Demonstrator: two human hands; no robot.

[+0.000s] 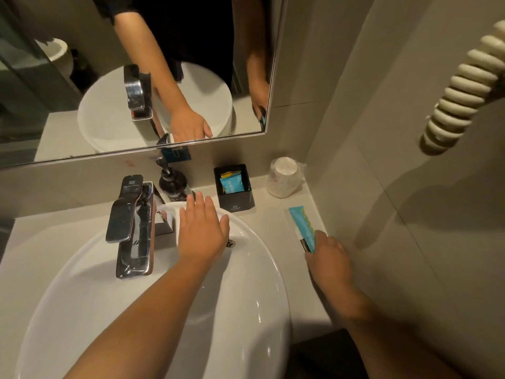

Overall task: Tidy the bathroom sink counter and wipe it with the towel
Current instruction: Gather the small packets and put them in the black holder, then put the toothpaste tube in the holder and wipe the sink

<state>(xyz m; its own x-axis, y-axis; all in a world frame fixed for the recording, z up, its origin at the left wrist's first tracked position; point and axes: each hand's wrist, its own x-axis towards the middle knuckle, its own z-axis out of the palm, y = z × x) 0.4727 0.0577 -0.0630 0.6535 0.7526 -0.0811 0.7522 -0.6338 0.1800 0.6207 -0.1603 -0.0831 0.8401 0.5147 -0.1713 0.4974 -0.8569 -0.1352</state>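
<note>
The left hand is out flat over the back of the basin, fingers spread and straight, palm down, gripping nothing. Just to the left of it stands the chrome tap, and something pale sits at the tap's base beside the thumb; whether that is cloth or just a reflection cannot be told. Beyond its fingertips, close to the wall, is the dark soap pump, and a little to the right of those fingertips the black box with blue and yellow sachets standing inside it.

Over on the other side, the right hand is down on the counter, well apart from the left, with the basin rim between them. Its fingers are curled in and closed on the near end of a blue packet, which lies flat along the counter's right edge and runs away from the hand toward the wall. The packet's far end is free; its near end is hidden under the fingertips. Past the packet, farther from the right hand, a wrapped cup sits upside down in the back corner. Above and right of the hand a ribbed coiled cord hangs on the side wall. The mirror shows both arms reaching in.
</note>
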